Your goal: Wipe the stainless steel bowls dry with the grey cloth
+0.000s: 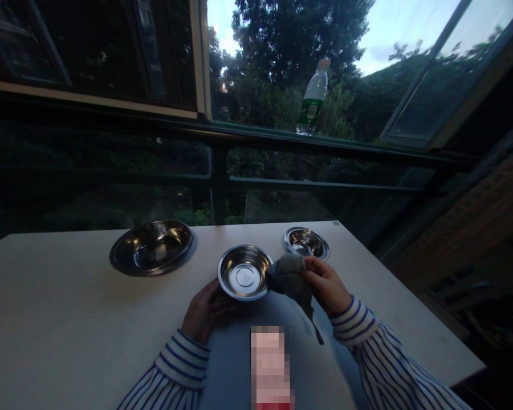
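A round stainless steel bowl faces me, its shiny inside showing a ringed base. My left hand is at its lower left rim, fingers curled around the side and partly hidden beneath it. Pinched in my right hand is a dark grey cloth. It drapes over the bowl's right edge, and a thin corner of it hangs down toward the table. Whether the bowl rests on the table or is slightly lifted, I cannot tell.
On the white table a wide steel basin stands at the back left, and a small steel bowl at the back right. Beyond the table, a plastic bottle with a green label stands on the dark railing by the window.
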